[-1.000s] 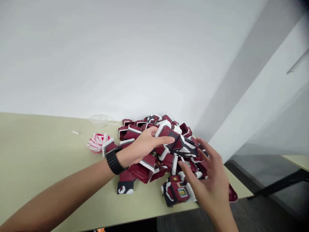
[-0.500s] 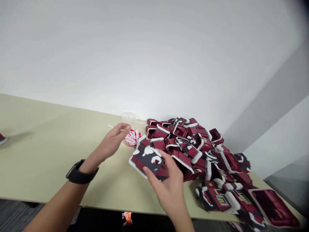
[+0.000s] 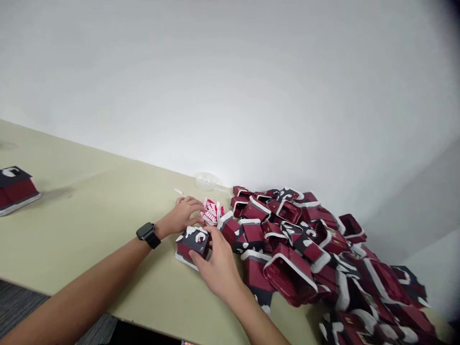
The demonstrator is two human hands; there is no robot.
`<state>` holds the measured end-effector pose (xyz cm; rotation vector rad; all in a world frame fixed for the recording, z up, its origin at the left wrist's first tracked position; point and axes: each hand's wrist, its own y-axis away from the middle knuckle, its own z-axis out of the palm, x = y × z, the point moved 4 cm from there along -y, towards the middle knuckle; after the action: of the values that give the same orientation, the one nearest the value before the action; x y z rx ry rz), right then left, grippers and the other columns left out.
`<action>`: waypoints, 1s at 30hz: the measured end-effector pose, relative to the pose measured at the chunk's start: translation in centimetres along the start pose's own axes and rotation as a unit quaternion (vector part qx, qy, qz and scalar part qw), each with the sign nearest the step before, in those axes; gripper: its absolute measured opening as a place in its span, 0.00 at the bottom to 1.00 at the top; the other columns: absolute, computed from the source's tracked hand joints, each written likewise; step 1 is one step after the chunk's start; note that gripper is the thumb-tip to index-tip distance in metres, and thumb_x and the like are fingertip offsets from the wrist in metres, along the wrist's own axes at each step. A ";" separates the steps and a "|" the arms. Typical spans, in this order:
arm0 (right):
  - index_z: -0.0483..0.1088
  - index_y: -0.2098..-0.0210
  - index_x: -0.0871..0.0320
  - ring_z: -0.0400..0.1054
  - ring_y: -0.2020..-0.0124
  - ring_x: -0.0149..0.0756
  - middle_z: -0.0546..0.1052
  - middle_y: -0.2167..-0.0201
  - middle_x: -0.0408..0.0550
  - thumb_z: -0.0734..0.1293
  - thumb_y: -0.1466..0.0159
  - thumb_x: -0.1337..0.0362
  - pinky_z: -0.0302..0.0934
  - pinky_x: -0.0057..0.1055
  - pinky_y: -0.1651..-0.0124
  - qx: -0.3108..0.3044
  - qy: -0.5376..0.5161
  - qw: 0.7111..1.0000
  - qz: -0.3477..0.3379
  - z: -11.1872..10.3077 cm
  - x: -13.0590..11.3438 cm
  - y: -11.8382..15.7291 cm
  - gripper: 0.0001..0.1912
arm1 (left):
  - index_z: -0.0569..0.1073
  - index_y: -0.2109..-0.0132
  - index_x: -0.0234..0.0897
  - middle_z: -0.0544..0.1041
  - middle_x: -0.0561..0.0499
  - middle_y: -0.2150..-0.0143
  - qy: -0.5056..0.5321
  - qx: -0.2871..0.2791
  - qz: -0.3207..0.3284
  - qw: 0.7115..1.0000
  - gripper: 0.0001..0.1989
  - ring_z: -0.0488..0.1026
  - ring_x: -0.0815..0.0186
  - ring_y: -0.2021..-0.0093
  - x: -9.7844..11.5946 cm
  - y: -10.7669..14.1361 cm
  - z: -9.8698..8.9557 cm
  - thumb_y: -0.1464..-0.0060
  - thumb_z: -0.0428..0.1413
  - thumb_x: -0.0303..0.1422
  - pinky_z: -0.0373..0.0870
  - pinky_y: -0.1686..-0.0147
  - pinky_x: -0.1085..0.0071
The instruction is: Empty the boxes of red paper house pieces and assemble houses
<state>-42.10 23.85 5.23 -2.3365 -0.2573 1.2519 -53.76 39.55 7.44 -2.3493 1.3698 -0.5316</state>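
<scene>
A small toy house (image 3: 193,243) with dark red walls and a dark, white-patched roof sits upright on the table, its white base down. My right hand (image 3: 217,268) grips it from the right, thumb on the near side and fingers behind the roof. My left hand (image 3: 184,214), with a black watch on its wrist, reaches just beyond the house. Its fingers are curved and apart at the edge of a small heap of red-and-white striped pieces (image 3: 211,212); no piece shows between them.
To the right lies a large pile of similar red houses (image 3: 287,273), many tipped to show hollow insides. A clear plastic dish (image 3: 206,180) stands near the wall. Another house (image 3: 16,189) stands far left on the table (image 3: 89,211). A small white piece (image 3: 178,191) lies behind my left hand.
My right hand has brought the house left and set it upright on the table. My left hand has moved in to the striped pieces. The view has shifted, showing more of the far-left house.
</scene>
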 end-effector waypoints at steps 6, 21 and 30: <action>0.64 0.43 0.52 0.68 0.43 0.45 0.73 0.45 0.50 0.70 0.40 0.67 0.64 0.47 0.39 0.019 -0.017 0.999 -0.021 1.5 1.2 0.1 0.26 | 0.77 0.49 0.43 0.78 0.47 0.44 -0.039 0.020 0.012 0.999 0.12 0.69 0.57 0.42 -0.7 0.1 1.1 0.29 0.50 0.37 0.51 0.42 0.57; 0.68 0.46 0.53 0.73 0.49 0.45 0.77 0.51 0.48 0.76 0.46 0.63 0.69 0.44 0.44 0.029 -0.027 0.999 -0.021 0.8 1.2 -0.1 0.28 | 0.79 0.49 0.47 0.80 0.47 0.44 -0.048 0.068 0.018 0.996 0.16 0.71 0.55 0.42 -2.5 -0.5 2.2 0.34 0.53 0.46 0.54 0.42 0.59; 0.68 0.47 0.46 0.78 0.52 0.41 0.80 0.52 0.40 0.76 0.45 0.55 0.75 0.38 0.50 0.072 0.095 0.991 -0.063 0.1 0.5 -0.5 0.27 | 0.79 0.50 0.49 0.81 0.50 0.44 -0.068 0.095 -0.001 0.993 0.15 0.73 0.56 0.44 -4.1 -1.0 3.3 0.38 0.51 0.41 0.55 0.45 0.63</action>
<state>-41.83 24.49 5.08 -2.2577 -0.2369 0.9491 -53.24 44.02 4.59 -2.1912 1.2015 -0.4696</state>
